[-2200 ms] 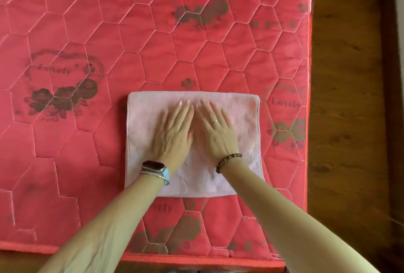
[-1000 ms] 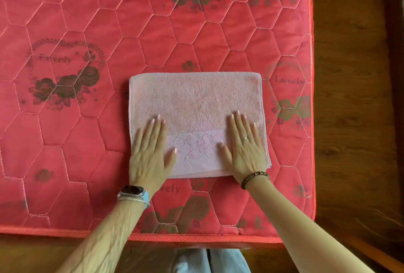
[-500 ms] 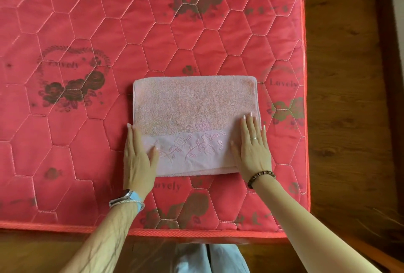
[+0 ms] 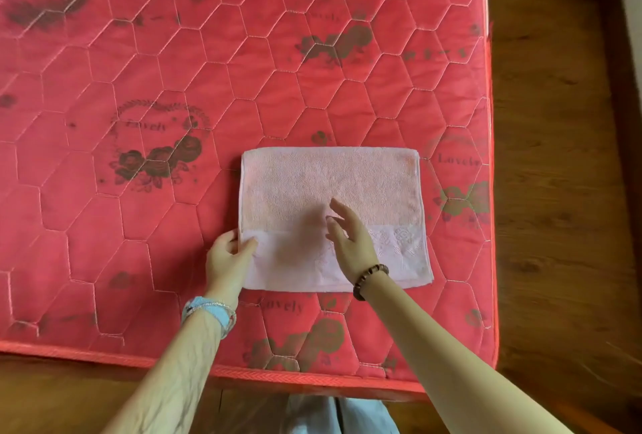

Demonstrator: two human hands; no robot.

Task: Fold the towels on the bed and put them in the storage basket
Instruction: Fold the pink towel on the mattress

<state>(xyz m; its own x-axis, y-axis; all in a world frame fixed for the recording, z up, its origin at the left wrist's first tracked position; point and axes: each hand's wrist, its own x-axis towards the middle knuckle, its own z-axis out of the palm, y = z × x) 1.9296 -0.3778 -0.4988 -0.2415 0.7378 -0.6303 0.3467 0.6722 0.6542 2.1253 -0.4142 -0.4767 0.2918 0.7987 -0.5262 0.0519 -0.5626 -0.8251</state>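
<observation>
A pale pink towel (image 4: 312, 183), folded into a rectangle with an embroidered band along its near edge, lies flat on the red quilted mattress (image 4: 173, 68). My left hand (image 4: 225, 259) pinches the towel's left edge near the band, thumb on top and fingers curled beneath. My right hand (image 4: 347, 239) hovers over the middle of the towel with fingers straight and spread, holding nothing. No storage basket is in view.
The mattress's near edge (image 4: 243, 372) runs along the bottom and its right edge (image 4: 491, 190) stands close to the towel. Brown wooden floor (image 4: 562, 190) lies to the right. My trousers (image 4: 333, 416) show below the near edge.
Both hands were pressing flat on the towel's near corners. My left hand has now curled round the left edge, and my right hand has lifted and moved toward the towel's middle.
</observation>
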